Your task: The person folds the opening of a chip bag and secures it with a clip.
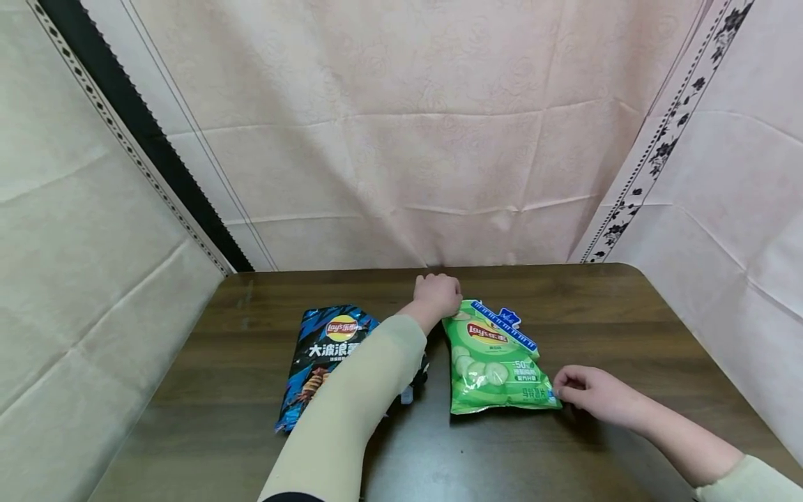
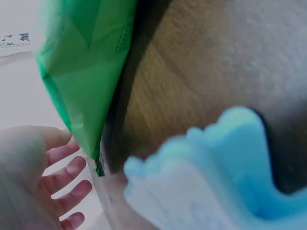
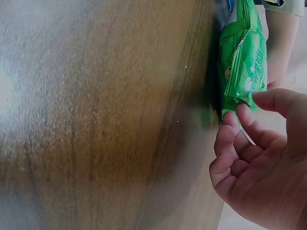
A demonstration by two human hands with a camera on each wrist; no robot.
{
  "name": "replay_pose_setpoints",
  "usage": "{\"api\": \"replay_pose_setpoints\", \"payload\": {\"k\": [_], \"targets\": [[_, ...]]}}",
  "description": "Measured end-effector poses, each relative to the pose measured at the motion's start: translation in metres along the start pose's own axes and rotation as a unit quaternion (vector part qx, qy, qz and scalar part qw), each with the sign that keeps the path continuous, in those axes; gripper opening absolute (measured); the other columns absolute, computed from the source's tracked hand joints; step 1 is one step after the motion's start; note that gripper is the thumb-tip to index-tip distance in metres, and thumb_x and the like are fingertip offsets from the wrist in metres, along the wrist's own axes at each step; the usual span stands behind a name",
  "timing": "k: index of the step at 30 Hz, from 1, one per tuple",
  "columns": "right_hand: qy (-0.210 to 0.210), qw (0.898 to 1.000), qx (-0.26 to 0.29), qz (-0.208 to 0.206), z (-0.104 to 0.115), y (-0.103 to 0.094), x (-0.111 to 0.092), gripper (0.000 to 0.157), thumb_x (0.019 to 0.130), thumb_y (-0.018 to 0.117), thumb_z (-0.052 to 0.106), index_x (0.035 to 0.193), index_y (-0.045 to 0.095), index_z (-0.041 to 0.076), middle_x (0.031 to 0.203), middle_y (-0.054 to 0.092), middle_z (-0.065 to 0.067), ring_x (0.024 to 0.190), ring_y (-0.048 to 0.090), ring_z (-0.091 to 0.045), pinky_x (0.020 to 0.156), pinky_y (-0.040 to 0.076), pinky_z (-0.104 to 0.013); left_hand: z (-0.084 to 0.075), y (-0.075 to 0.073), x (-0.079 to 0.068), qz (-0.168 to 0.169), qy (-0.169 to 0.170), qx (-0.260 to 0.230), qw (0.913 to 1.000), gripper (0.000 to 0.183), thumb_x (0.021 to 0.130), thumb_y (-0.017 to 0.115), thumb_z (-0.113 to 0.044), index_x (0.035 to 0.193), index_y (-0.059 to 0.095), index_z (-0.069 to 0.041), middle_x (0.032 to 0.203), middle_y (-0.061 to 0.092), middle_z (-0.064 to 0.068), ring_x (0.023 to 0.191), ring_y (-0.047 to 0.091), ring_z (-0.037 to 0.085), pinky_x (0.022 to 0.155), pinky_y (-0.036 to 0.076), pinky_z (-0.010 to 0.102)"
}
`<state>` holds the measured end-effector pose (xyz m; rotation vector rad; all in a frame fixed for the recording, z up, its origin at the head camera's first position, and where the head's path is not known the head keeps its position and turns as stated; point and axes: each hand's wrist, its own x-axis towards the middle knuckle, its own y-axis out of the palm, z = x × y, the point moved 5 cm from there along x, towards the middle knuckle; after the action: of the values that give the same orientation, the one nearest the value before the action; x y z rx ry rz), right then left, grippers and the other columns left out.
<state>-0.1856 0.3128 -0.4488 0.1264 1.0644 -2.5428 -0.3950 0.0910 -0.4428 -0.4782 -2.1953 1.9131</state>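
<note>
A green chip bag (image 1: 483,369) lies on the table, with a dark blue clip (image 1: 505,325) slanting across its upper right corner. My left hand (image 1: 438,294) pinches the bag's upper left corner; the left wrist view shows thumb and index finger at that tip, the other fingers loosely bent. At the lower right corner, my right hand (image 1: 592,392) pinches the edge between thumb and index finger, seen in the right wrist view (image 3: 268,158). Left of the green bag lies a black-and-blue chip bag (image 1: 326,352), partly hidden by the left forearm.
A blurred light-blue thing with rounded bumps (image 2: 206,167) looms close in the left wrist view. The brown wooden table (image 1: 213,390) ends at a pale cloth (image 1: 401,167) behind, and more cloth hangs at both sides.
</note>
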Motion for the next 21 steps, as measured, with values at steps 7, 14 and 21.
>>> {"api": "replay_pose_setpoints", "payload": {"k": [7,14,21], "targets": [[0.009,1.000,-0.003,-0.027,0.001,-0.003,-0.004,0.017,0.100,0.059,0.025,0.099,0.065,0.009,0.083,0.058,-0.004,0.072,0.052,-0.014,0.061,0.044,-0.029,0.006,-0.017,-0.019,-0.010,0.004,-0.044,0.9990,0.021,0.101,0.055,-0.041,0.106,0.070,-0.027,0.104,0.065,-0.008,0.101,0.055,0.021,0.097,0.037,0.042],[0.029,0.998,0.003,-0.054,0.005,-0.005,-0.005,0.016,0.099,0.061,0.024,0.102,0.065,0.009,0.082,0.058,-0.004,0.073,0.053,-0.019,0.062,0.045,-0.030,0.011,-0.030,-0.040,-0.027,0.027,-0.065,0.9971,0.025,0.101,0.054,-0.045,0.109,0.070,-0.028,0.105,0.066,-0.010,0.100,0.058,0.016,0.098,0.037,0.042],[0.001,0.997,-0.008,-0.077,0.020,-0.004,-0.004,0.016,0.100,0.060,0.026,0.103,0.066,0.011,0.085,0.059,-0.002,0.076,0.052,-0.016,0.063,0.045,-0.028,0.018,-0.043,-0.071,-0.046,0.049,-0.096,0.9931,0.021,0.100,0.057,-0.042,0.107,0.071,-0.028,0.102,0.063,-0.010,0.097,0.054,0.014,0.094,0.037,0.040]]}}
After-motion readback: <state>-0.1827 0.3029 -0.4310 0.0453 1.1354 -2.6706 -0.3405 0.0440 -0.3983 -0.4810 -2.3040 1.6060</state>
